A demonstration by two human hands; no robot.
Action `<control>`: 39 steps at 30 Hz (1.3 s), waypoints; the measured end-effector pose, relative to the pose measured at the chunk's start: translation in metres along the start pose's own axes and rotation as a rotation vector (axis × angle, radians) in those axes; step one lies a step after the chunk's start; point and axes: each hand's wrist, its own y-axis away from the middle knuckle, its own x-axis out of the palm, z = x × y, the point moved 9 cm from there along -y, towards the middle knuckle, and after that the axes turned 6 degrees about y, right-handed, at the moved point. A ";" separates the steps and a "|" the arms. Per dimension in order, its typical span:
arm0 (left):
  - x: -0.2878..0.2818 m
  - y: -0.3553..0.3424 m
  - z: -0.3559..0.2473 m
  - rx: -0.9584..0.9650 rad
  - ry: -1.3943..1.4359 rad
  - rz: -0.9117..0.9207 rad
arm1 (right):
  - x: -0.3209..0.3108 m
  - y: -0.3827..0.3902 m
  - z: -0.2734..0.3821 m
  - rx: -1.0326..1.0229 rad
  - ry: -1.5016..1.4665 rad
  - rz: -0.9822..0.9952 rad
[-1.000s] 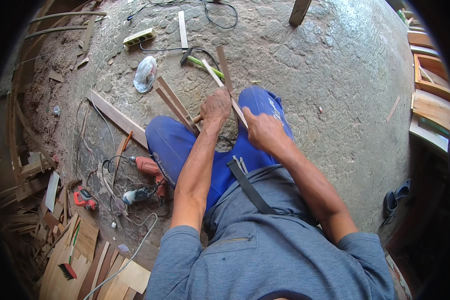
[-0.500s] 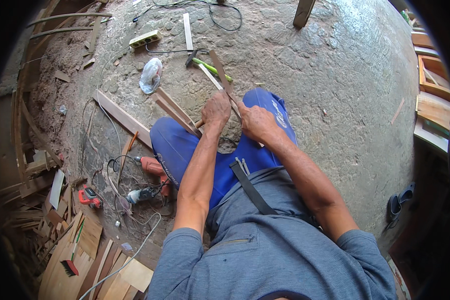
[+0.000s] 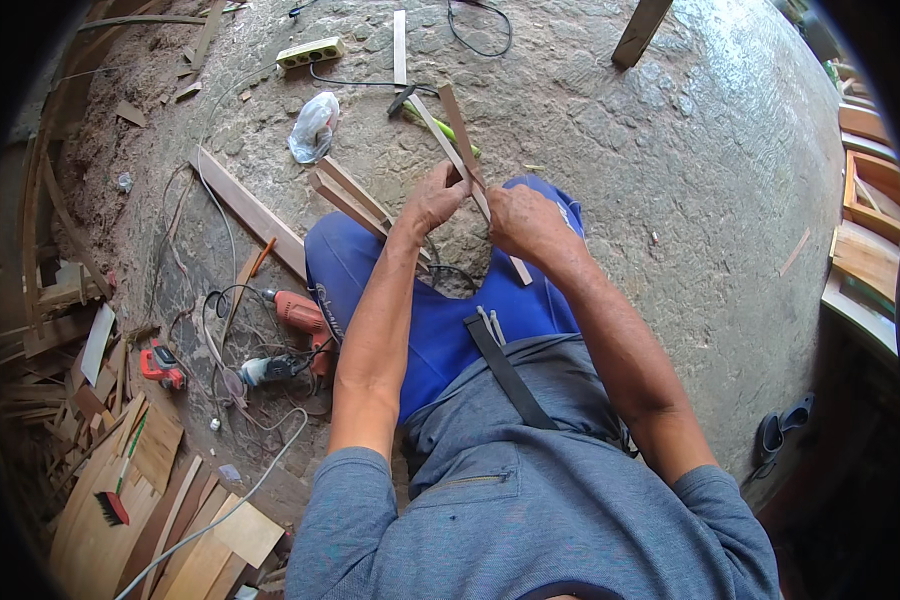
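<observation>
Two thin wooden strips, a darker one [image 3: 448,105] and a paler one [image 3: 432,127], cross between my knees. My left hand [image 3: 435,203] pinches them near the crossing, fingers closed around the wood. My right hand [image 3: 520,222] grips the same strips just to the right, fingers curled. A bundle of short wooden pieces [image 3: 345,198] rests beside my left knee, near my left wrist. A hammer with a green handle [image 3: 421,113] lies on the floor behind the strips, partly hidden by them.
Around me on the rough floor [image 3: 690,230] are a plank [image 3: 250,210], plastic bag [image 3: 312,127], power strip [image 3: 310,52], corded red drill [image 3: 300,320], grey tool [image 3: 268,369], red tool [image 3: 162,365] and sandals [image 3: 776,430]. Wood offcuts [image 3: 150,460] fill the lower left; wooden frames [image 3: 865,250] stand right.
My left hand has shifted slightly up, tilting its wrist. My right hand has drawn closer to it and closed on the strips. The whole view has shifted a little.
</observation>
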 end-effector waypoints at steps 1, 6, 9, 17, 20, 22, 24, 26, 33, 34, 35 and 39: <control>-0.003 -0.002 0.004 -0.003 0.032 -0.014 | -0.006 -0.001 0.002 -0.019 -0.011 -0.088; 0.008 -0.018 0.024 0.093 -0.028 0.041 | 0.008 -0.008 -0.013 0.050 0.019 -0.050; 0.005 -0.023 0.042 -0.001 -0.124 0.024 | 0.004 -0.010 -0.004 -0.015 0.031 -0.037; 0.003 -0.022 0.041 -0.001 -0.041 -0.021 | 0.004 0.047 -0.007 0.120 0.001 -0.007; 0.001 -0.023 0.041 -0.012 -0.181 -0.049 | 0.002 0.021 -0.006 0.079 -0.031 -0.045; 0.001 -0.021 0.038 0.017 -0.172 -0.047 | -0.003 0.002 -0.002 0.042 -0.044 -0.102; -0.004 -0.019 0.037 -0.003 -0.187 -0.079 | -0.005 0.001 0.001 0.028 -0.049 -0.134; -0.001 -0.017 0.035 0.000 -0.156 -0.049 | -0.005 0.019 0.001 0.038 -0.079 -0.148; 0.002 -0.025 0.043 -0.004 -0.147 -0.063 | -0.004 0.031 -0.003 0.064 -0.078 -0.157; 0.001 -0.026 0.043 0.002 -0.149 -0.065 | 0.002 0.017 -0.005 0.068 -0.055 -0.110; 0.000 -0.025 0.043 -0.006 -0.170 -0.080 | 0.005 0.003 -0.003 0.035 -0.051 -0.114; 0.004 -0.013 0.030 -0.043 -0.126 0.008 | 0.032 -0.009 -0.022 0.123 -0.035 -0.048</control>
